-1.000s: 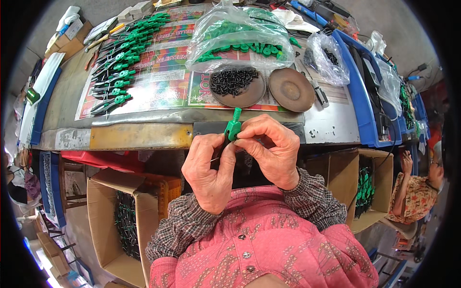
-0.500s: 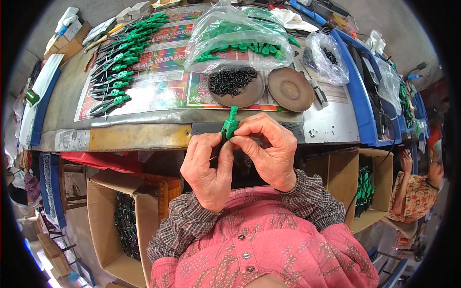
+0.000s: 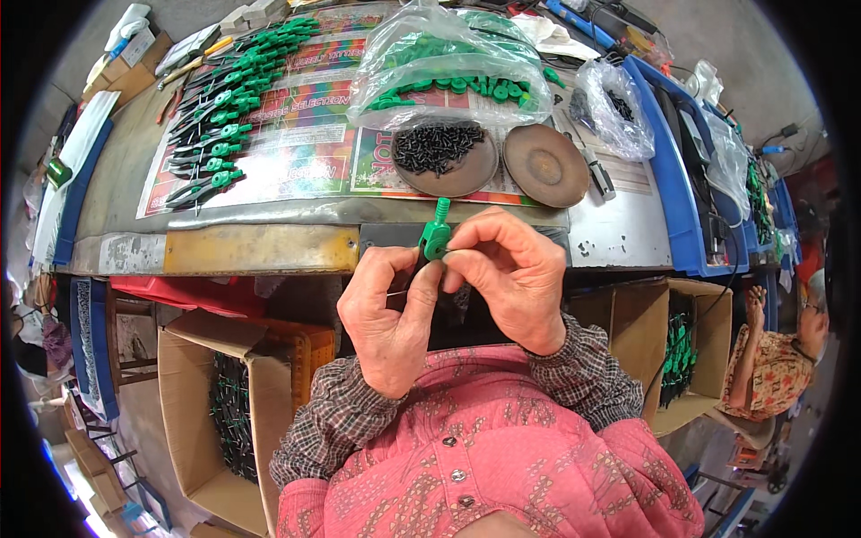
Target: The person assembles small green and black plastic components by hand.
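My left hand (image 3: 384, 314) pinches a green plastic fitting (image 3: 436, 240) with a threaded upper end, joined to a dark part mostly hidden behind the fingers. The fitting stands nearly upright, just off the table's front edge. At its right side the thumb and forefinger of my right hand (image 3: 516, 282) press together; whatever lies between them is too small to name. Beyond the hands, small black screws (image 3: 432, 146) are heaped in a round brown dish (image 3: 473, 177). An identical-looking dish (image 3: 545, 166) lies to its right.
Black pieces with green fittings (image 3: 218, 134) lie in a row at the table's left. A clear bag of green parts (image 3: 448, 85) sits at the back. Blue bins (image 3: 659, 161) border the right. Cardboard boxes (image 3: 273, 421) stand below the table. Another person (image 3: 776, 368) sits far right.
The green fitting has turned a little, showing more of its round face. My right hand has shifted slightly right, and its fingertips now meet the fitting's right edge.
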A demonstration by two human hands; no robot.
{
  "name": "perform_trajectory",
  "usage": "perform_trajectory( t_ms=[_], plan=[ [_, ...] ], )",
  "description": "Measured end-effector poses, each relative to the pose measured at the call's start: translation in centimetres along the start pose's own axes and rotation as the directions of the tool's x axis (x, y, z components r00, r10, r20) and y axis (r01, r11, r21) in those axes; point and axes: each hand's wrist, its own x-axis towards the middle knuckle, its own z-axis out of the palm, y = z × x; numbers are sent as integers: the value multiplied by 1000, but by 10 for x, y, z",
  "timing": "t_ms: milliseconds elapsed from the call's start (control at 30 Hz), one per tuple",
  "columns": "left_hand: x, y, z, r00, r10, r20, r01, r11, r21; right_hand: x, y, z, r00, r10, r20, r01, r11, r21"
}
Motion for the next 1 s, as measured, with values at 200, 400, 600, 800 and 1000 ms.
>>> perform_trajectory(
  t_ms=[200, 400, 600, 800, 1000],
  plan=[
    [-3, 5, -6, 910, -307, 277, 379, 888, -262, 15, -5, -14, 994, -93, -53, 91, 995, -29],
    [-4, 0, -11, 778, -334, 532, 597, 659, -458, 10, 0, -18, 961, 222, 163, -243, 962, 127],
    [-9, -3, -2, 836, -320, 445, 521, 715, -466, 6, 9, -20, 961, 218, 168, -240, 963, 124],
    [-5, -6, -6, 793, -343, 504, 582, 672, -458, 5, 10, -16, 965, 227, 129, -248, 953, 173],
    [-6, -11, -5, 835, -339, 433, 525, 726, -444, 7, 12, -17, 999, 35, 15, -37, 994, 106]
  ],
)
